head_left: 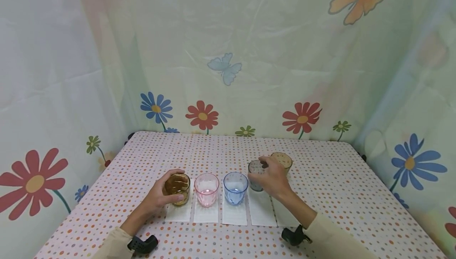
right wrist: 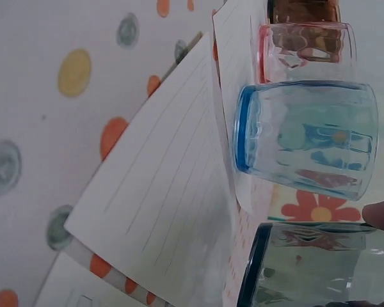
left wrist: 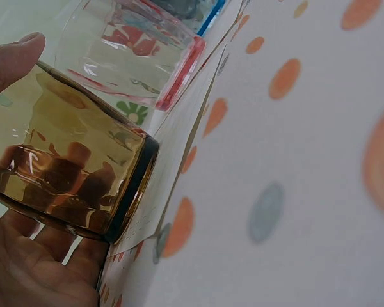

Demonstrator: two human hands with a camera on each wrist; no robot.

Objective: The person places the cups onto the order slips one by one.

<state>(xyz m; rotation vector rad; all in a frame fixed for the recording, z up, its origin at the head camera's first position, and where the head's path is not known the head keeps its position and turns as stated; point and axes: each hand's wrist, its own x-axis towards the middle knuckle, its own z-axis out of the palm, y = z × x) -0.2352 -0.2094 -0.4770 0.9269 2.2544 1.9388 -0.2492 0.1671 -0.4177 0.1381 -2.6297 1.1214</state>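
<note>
My left hand (head_left: pixel 162 193) is curled round an amber glass (head_left: pixel 177 189), which stands upright on the leftmost paper strip; the left wrist view shows the thumb and fingers on opposite sides of this glass (left wrist: pixel 70 153). My right hand (head_left: pixel 274 178) holds a grey glass (head_left: pixel 255 178) near its rim, at the far end of the fourth strip. In the right wrist view a thumb tip (right wrist: pixel 381 214) touches the grey glass (right wrist: pixel 320 262). Between the hands stand a pink glass (head_left: pixel 206 191) and a blue glass (head_left: pixel 235 189), both upright on strips and untouched.
A light brown glass (head_left: pixel 283 160) stands behind my right hand, close to the grey one. Several white lined paper strips (head_left: pixel 262 213) lie side by side on the dotted tablecloth (head_left: pixel 338 195). A floral curtain (head_left: pixel 249 104) hangs behind and beside the table.
</note>
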